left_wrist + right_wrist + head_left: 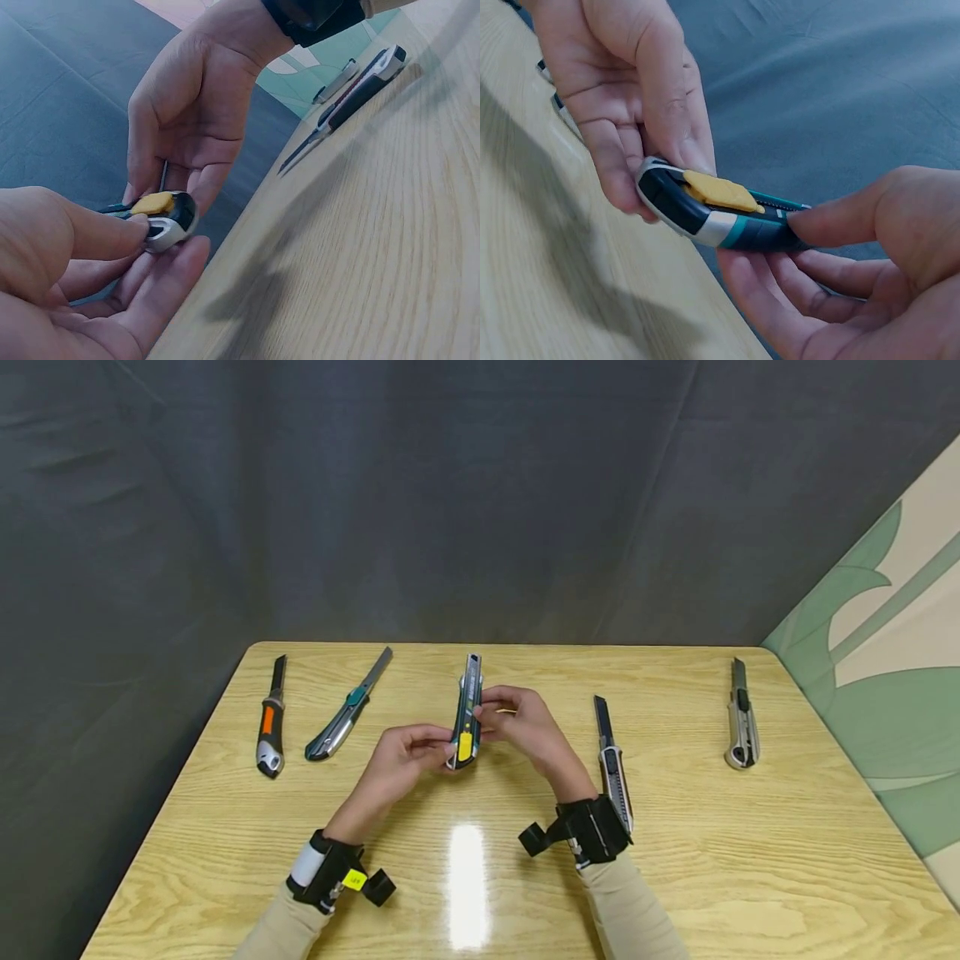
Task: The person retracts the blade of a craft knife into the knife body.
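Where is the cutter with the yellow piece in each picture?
Head: the cutter is just below centre.
Left wrist: left of centre, slightly low.
Right wrist: near the centre, slightly low.
Shared landmark: its yellow piece, visible in all three.

Our left forearm (281, 927) and right forearm (633, 914) slant forward and inward toward each other. Our left hand (405, 762) pinches, its thumb (669, 105) set opposite its fingers (615, 169); our right hand (527, 725), near it and a little farther forward, pinches likewise between its own thumb and fingers.
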Available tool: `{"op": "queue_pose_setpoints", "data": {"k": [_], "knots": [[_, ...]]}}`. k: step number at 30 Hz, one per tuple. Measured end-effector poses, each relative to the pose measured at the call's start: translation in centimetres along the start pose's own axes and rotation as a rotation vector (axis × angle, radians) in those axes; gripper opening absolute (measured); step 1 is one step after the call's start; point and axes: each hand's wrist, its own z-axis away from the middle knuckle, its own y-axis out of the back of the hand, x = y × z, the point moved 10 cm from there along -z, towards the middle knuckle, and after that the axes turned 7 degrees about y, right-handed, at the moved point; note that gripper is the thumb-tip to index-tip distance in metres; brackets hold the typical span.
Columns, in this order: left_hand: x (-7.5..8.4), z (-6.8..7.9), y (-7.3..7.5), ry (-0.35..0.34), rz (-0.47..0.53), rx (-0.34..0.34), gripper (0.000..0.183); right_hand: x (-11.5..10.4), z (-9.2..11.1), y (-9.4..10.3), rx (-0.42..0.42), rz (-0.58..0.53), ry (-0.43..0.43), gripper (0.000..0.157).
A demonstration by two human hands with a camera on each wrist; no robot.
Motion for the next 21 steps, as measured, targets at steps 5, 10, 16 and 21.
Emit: {"op": "queue_pose_setpoints", "data": {"k": [5,10,16,21], "knots": [[-0.8,0.0,-0.7,0.053,-0.004,-0.059,0.026,0.7,0.0,0.3,0.024,0.033,-0.020,0.025],[-1.5,0.1,-1.2,0.099,-0.039,-0.104,0.025,1.6,0.0,0.1,0.003,0.098,-0.057,0.024],[-2.1,0.2,-1.5,0.127,-0.059,-0.141,0.026,2.3,0.1,0.1,0.001,0.141,-0.100,0.025],[-2.8,0.3,-1.6,0.169,-0.111,-0.167,0.024,3.6,0.1,0.0,-0.012,0.192,-0.151,0.030]]}}
